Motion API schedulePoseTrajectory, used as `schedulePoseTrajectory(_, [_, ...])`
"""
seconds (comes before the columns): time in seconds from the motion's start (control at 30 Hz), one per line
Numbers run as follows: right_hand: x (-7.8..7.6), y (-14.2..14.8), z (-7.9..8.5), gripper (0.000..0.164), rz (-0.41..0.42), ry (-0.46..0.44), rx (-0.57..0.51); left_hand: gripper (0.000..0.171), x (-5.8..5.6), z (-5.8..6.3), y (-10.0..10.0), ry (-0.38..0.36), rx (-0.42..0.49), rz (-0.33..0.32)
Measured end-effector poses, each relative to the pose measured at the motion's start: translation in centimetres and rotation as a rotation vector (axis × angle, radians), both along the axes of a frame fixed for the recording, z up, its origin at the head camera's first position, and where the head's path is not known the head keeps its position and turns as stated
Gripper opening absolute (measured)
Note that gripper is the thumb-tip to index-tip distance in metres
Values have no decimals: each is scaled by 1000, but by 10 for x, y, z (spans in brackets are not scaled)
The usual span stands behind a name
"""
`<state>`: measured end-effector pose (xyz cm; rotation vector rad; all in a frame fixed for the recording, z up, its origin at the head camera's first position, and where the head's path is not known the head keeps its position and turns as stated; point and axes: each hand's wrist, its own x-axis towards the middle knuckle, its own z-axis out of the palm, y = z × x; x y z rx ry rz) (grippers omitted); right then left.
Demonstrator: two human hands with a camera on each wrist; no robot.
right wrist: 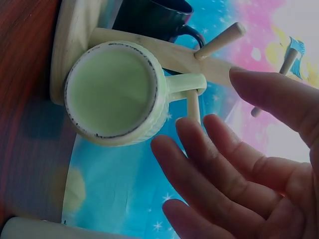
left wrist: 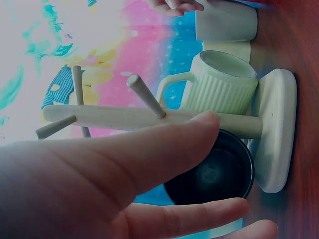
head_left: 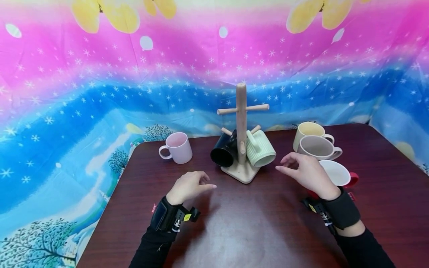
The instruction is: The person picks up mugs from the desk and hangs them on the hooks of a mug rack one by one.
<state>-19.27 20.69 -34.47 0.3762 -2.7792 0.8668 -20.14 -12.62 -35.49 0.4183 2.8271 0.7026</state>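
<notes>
A wooden mug rack (head_left: 241,126) stands on the table, several pegs jutting from its post. On its lower pegs hang a black mug (head_left: 222,152) at the left and a ribbed pale green mug (head_left: 263,149) at the right, both tilted. My left hand (head_left: 188,187) hovers in front of the black mug, holding nothing, fingers loosely bent. My right hand (head_left: 306,172) is in the air right of the green mug, also holding nothing; the right wrist view shows its fingers (right wrist: 224,169) spread apart from that mug.
A pink mug (head_left: 179,148) stands at the back left. On the right, a yellow mug (head_left: 306,130), a grey mug (head_left: 315,147) and a red mug with white inside (head_left: 336,173) form a row. A patterned cloth (head_left: 187,93) hangs behind the dark table (head_left: 234,223).
</notes>
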Motion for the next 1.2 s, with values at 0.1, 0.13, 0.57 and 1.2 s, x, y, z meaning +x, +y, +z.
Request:
schedulePoseTrajectory(0.1, [0, 1, 0, 22, -14, 17, -15, 35, -1, 1, -4, 2, 19, -1])
schedulePoseTrajectory(0.13, [0, 0, 0, 22, -17, 24, -24, 35, -2, 1, -6, 7, 33, 1])
schedulePoseTrajectory(0.57, [1, 2, -1, 21, -22, 43, -67, 44, -43, 18, -114, 182, 390, 282])
schedulePoseTrajectory(1.2, [-3, -2, -5, 16, 1, 36, -34, 54, -117, -49, -155, -3, 530, 338])
